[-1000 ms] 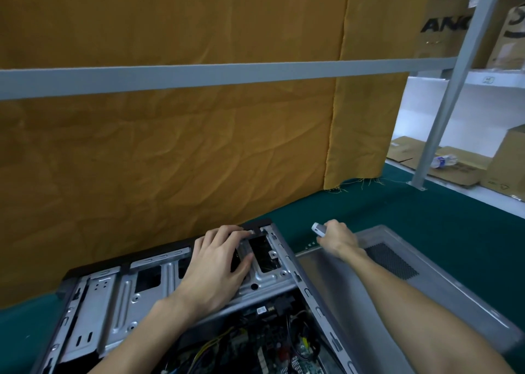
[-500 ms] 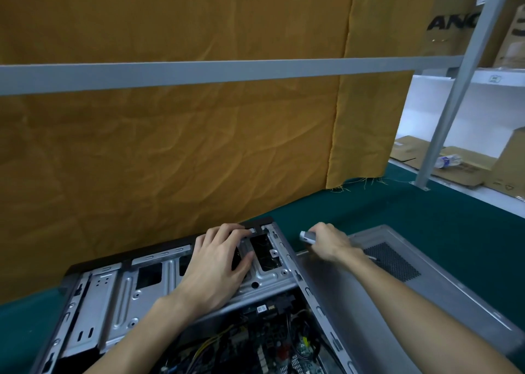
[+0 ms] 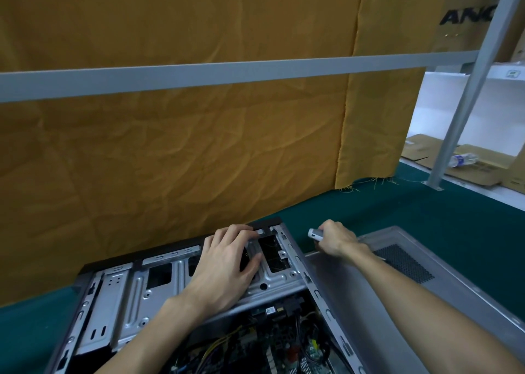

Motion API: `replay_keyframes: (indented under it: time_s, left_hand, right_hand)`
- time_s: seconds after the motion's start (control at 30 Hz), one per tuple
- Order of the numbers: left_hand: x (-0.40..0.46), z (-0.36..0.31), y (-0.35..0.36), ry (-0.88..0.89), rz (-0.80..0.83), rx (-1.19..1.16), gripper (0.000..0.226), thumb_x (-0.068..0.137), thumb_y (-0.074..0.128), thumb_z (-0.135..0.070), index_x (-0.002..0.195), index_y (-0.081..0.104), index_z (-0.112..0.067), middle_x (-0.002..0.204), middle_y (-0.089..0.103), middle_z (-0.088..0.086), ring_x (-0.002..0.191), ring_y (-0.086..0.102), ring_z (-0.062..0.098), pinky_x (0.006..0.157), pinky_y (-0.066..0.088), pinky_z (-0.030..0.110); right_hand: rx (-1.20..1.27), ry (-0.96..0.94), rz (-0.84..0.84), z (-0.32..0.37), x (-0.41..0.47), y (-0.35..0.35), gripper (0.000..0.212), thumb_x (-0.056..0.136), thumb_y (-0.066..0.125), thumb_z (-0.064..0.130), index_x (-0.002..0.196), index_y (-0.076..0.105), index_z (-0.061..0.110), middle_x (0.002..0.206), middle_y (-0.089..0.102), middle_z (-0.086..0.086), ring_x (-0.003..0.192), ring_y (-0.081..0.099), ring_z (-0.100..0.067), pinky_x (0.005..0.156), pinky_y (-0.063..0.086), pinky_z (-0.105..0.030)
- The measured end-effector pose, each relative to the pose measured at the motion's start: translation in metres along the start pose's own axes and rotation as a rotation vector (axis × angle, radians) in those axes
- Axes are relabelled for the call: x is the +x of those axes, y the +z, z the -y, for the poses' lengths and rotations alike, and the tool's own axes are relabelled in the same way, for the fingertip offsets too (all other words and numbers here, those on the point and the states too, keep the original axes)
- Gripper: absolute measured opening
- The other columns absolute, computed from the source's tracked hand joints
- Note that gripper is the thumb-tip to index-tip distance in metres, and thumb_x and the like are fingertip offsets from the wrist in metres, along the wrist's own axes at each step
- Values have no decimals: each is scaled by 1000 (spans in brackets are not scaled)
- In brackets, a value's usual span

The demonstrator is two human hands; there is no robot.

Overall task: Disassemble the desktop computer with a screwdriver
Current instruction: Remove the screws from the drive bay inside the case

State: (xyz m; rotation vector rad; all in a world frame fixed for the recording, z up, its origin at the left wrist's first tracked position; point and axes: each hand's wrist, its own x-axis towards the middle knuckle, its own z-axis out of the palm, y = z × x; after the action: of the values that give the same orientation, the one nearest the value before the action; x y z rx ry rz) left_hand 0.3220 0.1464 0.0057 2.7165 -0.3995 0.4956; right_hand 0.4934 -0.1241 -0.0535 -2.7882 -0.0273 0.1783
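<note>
The open desktop computer case (image 3: 119, 294) lies on its side on the green table, its silver drive cage up and cables and a circuit board visible inside at the bottom. My left hand (image 3: 224, 265) rests flat on the drive cage, fingers reaching over its far edge. My right hand (image 3: 336, 238) grips a screwdriver (image 3: 314, 234) in a fist; only its silver-grey handle end shows, pointing left, just right of the case's corner. The tip is hidden.
The removed grey side panel (image 3: 397, 263) with a mesh vent lies flat to the right of the case under my right forearm. An orange cloth (image 3: 176, 146) hangs behind a grey rail. A grey post (image 3: 466, 95), cardboard and a plastic bottle (image 3: 463, 159) stand at the far right.
My right hand with the screwdriver has shifted left, closer to the case's corner. My left hand has stayed on the drive cage.
</note>
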Motion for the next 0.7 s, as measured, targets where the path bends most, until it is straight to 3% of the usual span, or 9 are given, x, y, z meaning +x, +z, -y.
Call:
replay_keyframes:
  time_s: [0.13,0.27,0.4,0.57,0.7]
  left_hand:
    - [0,1,0,4,-4,0,42,100,36,-57,136,47,-37,141,40,-23,133,32,4,110,27,29]
    - [1,2,2,4,-4,4,42,100,37,-57,136,47,-37,141,40,-23,132,32,4,109,26,29]
    - [1,2,2,2,-3,11,40,101,40,-55,136,48,-37,140,40,-21,131,34,6,109,26,29]
    - [1,-1,1,-4,6,11,40,102,41,-53,136,49,-35,142,41,-19,132,35,9,111,27,32]
    - [1,-2,0,-5,4,16,38,102,43,-51,136,50,-35,142,42,-18,133,35,10,110,27,32]
  right_hand:
    - [2,6,16,1,1,0,26,85,64,20,109,69,28,93,62,0,83,61,-27,74,47,-34]
    - [116,19,-10,-4,-6,-5,11,80,72,24,90,67,25,88,68,0,80,66,-22,68,49,-33]
    - [270,56,-23,-18,-24,-10,29,83,71,30,104,55,19,92,61,0,81,60,-17,61,42,-31]
    - [211,77,-35,-35,-54,4,26,87,61,16,113,61,15,107,64,-8,96,62,-25,78,48,-32]
    - [56,108,-76,-35,-77,20,15,90,65,23,103,68,18,98,70,-5,86,68,-25,78,58,-38]
